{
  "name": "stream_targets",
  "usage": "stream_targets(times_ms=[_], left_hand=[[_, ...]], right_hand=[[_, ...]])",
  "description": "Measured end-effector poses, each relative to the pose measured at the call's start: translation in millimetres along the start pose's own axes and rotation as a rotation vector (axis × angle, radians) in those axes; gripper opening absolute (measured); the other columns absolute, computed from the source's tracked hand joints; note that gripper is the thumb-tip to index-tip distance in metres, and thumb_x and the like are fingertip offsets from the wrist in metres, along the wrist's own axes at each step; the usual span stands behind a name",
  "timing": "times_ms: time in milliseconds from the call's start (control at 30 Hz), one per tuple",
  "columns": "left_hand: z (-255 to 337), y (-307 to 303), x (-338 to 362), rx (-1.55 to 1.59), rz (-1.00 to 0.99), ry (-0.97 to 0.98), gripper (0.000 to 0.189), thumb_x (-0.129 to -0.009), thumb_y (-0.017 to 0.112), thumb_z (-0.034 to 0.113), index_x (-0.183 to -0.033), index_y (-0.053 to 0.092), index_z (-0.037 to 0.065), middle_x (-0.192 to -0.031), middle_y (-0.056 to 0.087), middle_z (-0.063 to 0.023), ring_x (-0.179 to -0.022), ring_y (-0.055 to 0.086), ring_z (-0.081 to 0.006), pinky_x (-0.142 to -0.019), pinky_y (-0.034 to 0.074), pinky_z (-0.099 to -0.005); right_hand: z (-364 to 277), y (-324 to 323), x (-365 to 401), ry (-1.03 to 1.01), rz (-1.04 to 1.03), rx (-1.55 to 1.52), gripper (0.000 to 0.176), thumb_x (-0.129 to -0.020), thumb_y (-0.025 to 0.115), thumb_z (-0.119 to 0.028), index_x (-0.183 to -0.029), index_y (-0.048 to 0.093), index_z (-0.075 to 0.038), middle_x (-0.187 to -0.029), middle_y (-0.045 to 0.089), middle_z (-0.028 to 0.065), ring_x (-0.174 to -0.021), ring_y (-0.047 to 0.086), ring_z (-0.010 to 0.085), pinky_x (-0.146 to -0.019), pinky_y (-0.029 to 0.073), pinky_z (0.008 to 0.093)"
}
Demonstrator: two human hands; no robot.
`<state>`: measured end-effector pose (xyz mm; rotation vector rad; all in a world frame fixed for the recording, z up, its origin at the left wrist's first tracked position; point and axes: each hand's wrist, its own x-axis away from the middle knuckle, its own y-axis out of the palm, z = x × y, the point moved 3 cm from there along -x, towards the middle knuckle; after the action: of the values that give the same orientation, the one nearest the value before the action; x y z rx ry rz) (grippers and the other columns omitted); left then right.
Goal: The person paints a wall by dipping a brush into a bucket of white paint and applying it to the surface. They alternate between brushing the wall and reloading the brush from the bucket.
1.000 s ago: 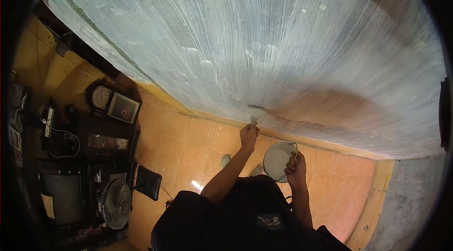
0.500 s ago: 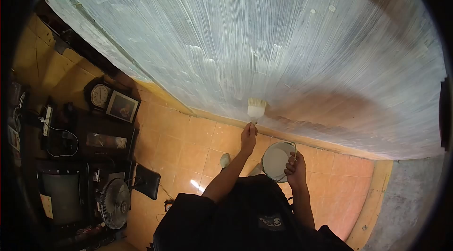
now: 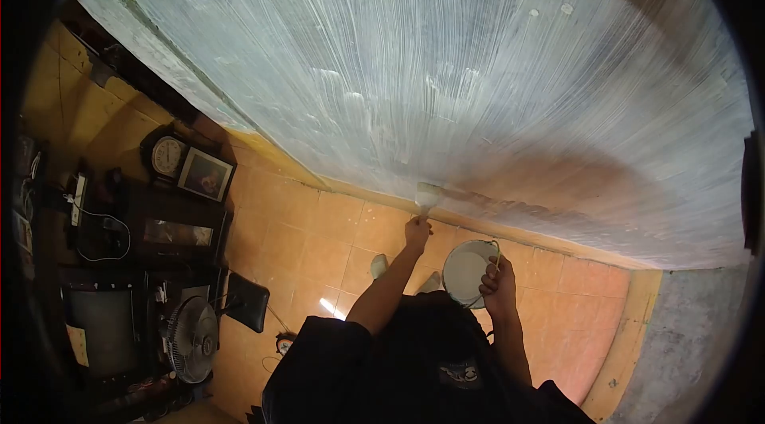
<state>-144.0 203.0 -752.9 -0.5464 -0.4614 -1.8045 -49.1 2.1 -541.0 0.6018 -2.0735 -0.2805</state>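
A wide flat paintbrush (image 3: 429, 194) is in my left hand (image 3: 417, 233), its bristles at the lower part of the streaked, whitish-blue wall (image 3: 382, 65), just above the floor edge. My right hand (image 3: 497, 284) grips the handle of a round pail (image 3: 465, 271) at its right side. White or pale grey content shows inside the pail, which hangs in front of my body, below and right of the brush.
Orange floor tiles (image 3: 295, 225) lie below the wall, with my feet near the pail. At left are a standing fan (image 3: 193, 339), a television (image 3: 103, 328), a clock (image 3: 166, 156) and a framed picture (image 3: 205, 174). A grey wall (image 3: 693, 336) stands at right.
The brush and my left hand have moved slightly down, with the bristles now closer to the wall's bottom edge. My right hand and the pail have barely moved.
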Motion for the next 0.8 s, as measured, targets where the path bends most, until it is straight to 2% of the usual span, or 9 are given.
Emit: stream_targets(times_ms=[133, 300, 433, 567, 633, 667, 733, 767, 800], left_hand=[[71, 15, 36, 0.094, -0.070, 0.124, 0.028, -0.096, 0.053, 0.019, -0.107, 0.065, -0.004, -0.071, 0.060, -0.0042, -0.060, 0.057, -0.0111, -0.056, 0.045, -0.0251], [163, 19, 137, 0.236, -0.173, 0.272, 0.028, -0.098, 0.052, 0.018, -0.109, 0.065, -0.004, -0.074, 0.059, -0.0028, -0.061, 0.053, -0.0090, -0.059, 0.045, -0.0227], [204, 14, 179, 0.224, -0.274, 0.411, 0.028, -0.099, 0.053, 0.017, -0.112, 0.063, -0.006, -0.075, 0.058, -0.0021, -0.061, 0.053, -0.0082, -0.058, 0.045, -0.0216], [228, -8, 194, 0.225, -0.339, 0.372, 0.028, -0.098, 0.054, 0.015, -0.116, 0.062, -0.006, -0.078, 0.061, -0.0037, -0.062, 0.055, -0.0084, -0.058, 0.046, -0.0224], [233, -30, 190, -0.033, -0.297, 0.439, 0.029, -0.096, 0.056, 0.013, -0.118, 0.062, -0.005, -0.080, 0.065, -0.0056, -0.061, 0.057, -0.0089, -0.057, 0.047, -0.0232], [237, -41, 192, -0.039, -0.305, 0.436, 0.029, -0.096, 0.056, 0.013, -0.118, 0.062, -0.005, -0.080, 0.065, -0.0056, -0.061, 0.057, -0.0089, -0.057, 0.047, -0.0232], [245, -63, 194, -0.367, -0.239, 0.404, 0.029, -0.093, 0.059, 0.012, -0.116, 0.064, -0.004, -0.077, 0.068, -0.0084, -0.058, 0.058, -0.0103, -0.057, 0.049, -0.0255], [243, -73, 191, -0.374, -0.251, 0.402, 0.029, -0.093, 0.059, 0.012, -0.116, 0.064, -0.004, -0.077, 0.068, -0.0084, -0.058, 0.058, -0.0103, -0.057, 0.049, -0.0255], [243, -81, 188, -0.537, -0.246, 0.483, 0.029, -0.092, 0.060, 0.013, -0.115, 0.065, -0.004, -0.073, 0.067, -0.0091, -0.058, 0.058, -0.0111, -0.058, 0.049, -0.0267]], right_hand=[[-1, 0, -2, -0.016, -0.028, 0.013, 0.027, -0.096, 0.050, -0.035, -0.106, 0.052, -0.011, -0.064, 0.040, -0.0051, -0.046, 0.029, 0.0044, -0.042, 0.024, 0.0194], [-2, 3, -2, -0.012, -0.010, 0.011, 0.027, -0.095, 0.051, -0.036, -0.105, 0.052, -0.011, -0.064, 0.040, -0.0054, -0.046, 0.029, 0.0042, -0.041, 0.024, 0.0192], [-1, 8, -3, 0.002, -0.014, -0.015, 0.027, -0.095, 0.051, -0.036, -0.105, 0.052, -0.011, -0.063, 0.040, -0.0056, -0.046, 0.029, 0.0040, -0.041, 0.024, 0.0190], [-6, 16, 4, -0.006, -0.041, -0.002, 0.027, -0.096, 0.049, -0.037, -0.106, 0.052, -0.011, -0.064, 0.041, -0.0058, -0.046, 0.030, 0.0038, -0.042, 0.024, 0.0187], [-12, 22, 9, -0.026, -0.095, -0.048, 0.026, -0.096, 0.051, -0.033, -0.108, 0.051, -0.010, -0.066, 0.040, -0.0037, -0.046, 0.029, 0.0037, -0.042, 0.023, 0.0187], [-14, 25, 12, -0.028, -0.089, -0.057, 0.026, -0.096, 0.051, -0.033, -0.108, 0.051, -0.010, -0.066, 0.040, -0.0037, -0.046, 0.029, 0.0037, -0.042, 0.023, 0.0187], [-20, 30, 18, -0.046, -0.142, -0.056, 0.028, -0.097, 0.048, -0.033, -0.109, 0.051, -0.008, -0.066, 0.040, -0.0033, -0.047, 0.029, 0.0035, -0.043, 0.023, 0.0184], [-22, 32, 20, -0.049, -0.133, -0.066, 0.028, -0.097, 0.048, -0.033, -0.109, 0.051, -0.008, -0.066, 0.040, -0.0033, -0.047, 0.029, 0.0035, -0.043, 0.023, 0.0184], [-25, 36, 23, -0.047, -0.163, -0.052, 0.029, -0.098, 0.046, -0.034, -0.110, 0.050, -0.008, -0.066, 0.040, -0.0031, -0.047, 0.029, 0.0034, -0.043, 0.023, 0.0183]])
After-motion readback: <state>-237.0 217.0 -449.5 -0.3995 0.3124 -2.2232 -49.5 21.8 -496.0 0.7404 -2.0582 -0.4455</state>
